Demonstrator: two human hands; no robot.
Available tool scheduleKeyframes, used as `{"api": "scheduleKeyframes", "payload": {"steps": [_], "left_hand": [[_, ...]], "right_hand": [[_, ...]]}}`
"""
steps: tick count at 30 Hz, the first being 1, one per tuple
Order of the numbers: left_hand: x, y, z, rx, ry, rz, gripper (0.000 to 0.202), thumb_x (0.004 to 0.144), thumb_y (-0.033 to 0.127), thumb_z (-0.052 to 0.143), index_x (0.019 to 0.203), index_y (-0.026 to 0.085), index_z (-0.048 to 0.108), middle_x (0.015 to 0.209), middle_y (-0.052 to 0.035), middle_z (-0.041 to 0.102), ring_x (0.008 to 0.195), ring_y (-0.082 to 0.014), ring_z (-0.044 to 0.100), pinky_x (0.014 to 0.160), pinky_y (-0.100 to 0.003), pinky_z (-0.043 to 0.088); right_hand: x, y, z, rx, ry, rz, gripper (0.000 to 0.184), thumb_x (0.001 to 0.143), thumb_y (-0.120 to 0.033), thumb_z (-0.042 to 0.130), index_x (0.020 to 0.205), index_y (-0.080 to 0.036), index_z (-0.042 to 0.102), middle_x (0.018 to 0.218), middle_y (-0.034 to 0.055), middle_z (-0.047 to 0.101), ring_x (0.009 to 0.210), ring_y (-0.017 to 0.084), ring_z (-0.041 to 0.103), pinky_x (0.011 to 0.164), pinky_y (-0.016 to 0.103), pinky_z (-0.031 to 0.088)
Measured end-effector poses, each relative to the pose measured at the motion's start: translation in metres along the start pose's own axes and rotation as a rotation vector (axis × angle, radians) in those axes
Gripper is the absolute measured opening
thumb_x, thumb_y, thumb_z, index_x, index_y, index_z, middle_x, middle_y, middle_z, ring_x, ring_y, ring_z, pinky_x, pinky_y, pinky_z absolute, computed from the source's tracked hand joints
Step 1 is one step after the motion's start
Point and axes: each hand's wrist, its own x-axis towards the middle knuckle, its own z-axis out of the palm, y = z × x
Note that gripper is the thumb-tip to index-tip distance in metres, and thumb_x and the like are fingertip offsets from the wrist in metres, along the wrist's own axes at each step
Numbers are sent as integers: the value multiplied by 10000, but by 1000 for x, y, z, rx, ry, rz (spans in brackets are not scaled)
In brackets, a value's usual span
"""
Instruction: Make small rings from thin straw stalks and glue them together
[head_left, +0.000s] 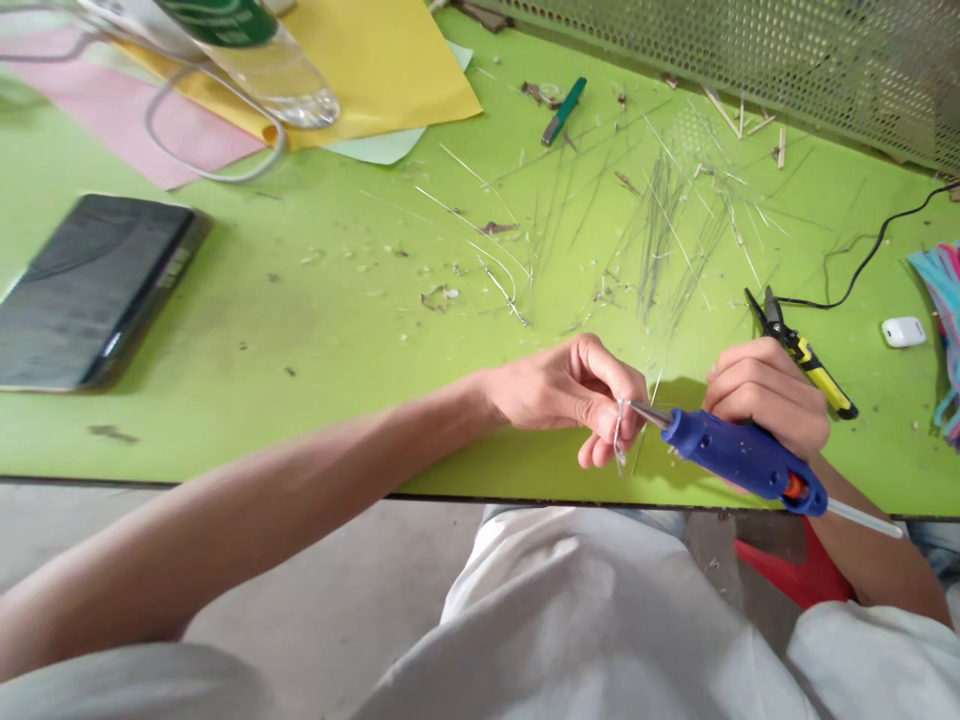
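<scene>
Over the desk (pixel 247 430), the right hand (pixel 765 395) clenched a blue glue gun (pixel 739 455), its tip at a thin bent strand (pixel 619 435) the left hand (pixel 562 390) pinched, needing steadiness.

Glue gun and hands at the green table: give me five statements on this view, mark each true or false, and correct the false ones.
1. The right hand grips a blue hot glue gun. True.
2. The left hand holds pliers. False: it pinches a thin bent wire-like piece at the gun's nozzle, while the yellow-handled pliers lie on the green table.
3. A glue stick protrudes from the back of the gun. True.
4. The phone sits on the yellow paper. False: the dark smartphone lies on the table, apart from the yellow paper.
5. Thin sticks lie scattered on the table ahead of the hands. True.
</scene>
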Motion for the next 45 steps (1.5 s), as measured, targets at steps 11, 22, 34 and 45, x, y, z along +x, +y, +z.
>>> {"api": "scheduleKeyframes", "payload": {"steps": [11, 22, 34, 45], "left_hand": [[0, 0, 1, 65, 34, 19, 472, 636, 597, 1031, 625, 179, 810, 625, -99, 699, 490, -199, 713, 487, -262, 637], [-1, 0, 1, 10, 7, -27, 398, 648, 558, 1038, 660, 213, 840, 630, -64, 710, 446, -147, 669, 462, -215, 609], [1, 0, 6, 140, 323, 184, 419, 627, 516, 1063, 692, 179, 824, 640, -62, 743, 483, -138, 666, 501, -242, 615], [13, -15, 3, 400, 914, 570, 452, 691, 514, 1027, 810, 125, 828, 736, -76, 797, 605, -162, 754, 606, -258, 673]], "right_hand": [[-1, 5, -3, 13, -36, -29, 362, 1011, -294, 759, 699, -256, 580, 608, -31, 661, 597, 164, 649, 616, 341, 559], [-2, 2, -2, 29, -44, 29, 350, 998, -244, 756, 704, -261, 567, 627, -25, 638, 621, 175, 607, 631, 361, 554], [-1, 13, -11, 121, 20, 81, 126, 937, -359, 708, 837, -299, 659, 744, 3, 745, 738, 236, 736, 692, 454, 621], [-8, 3, -15, -202, 24, 197, 123, 839, -160, 744, 878, -264, 693, 769, 1, 736, 598, 196, 663, 568, 366, 525]]}}
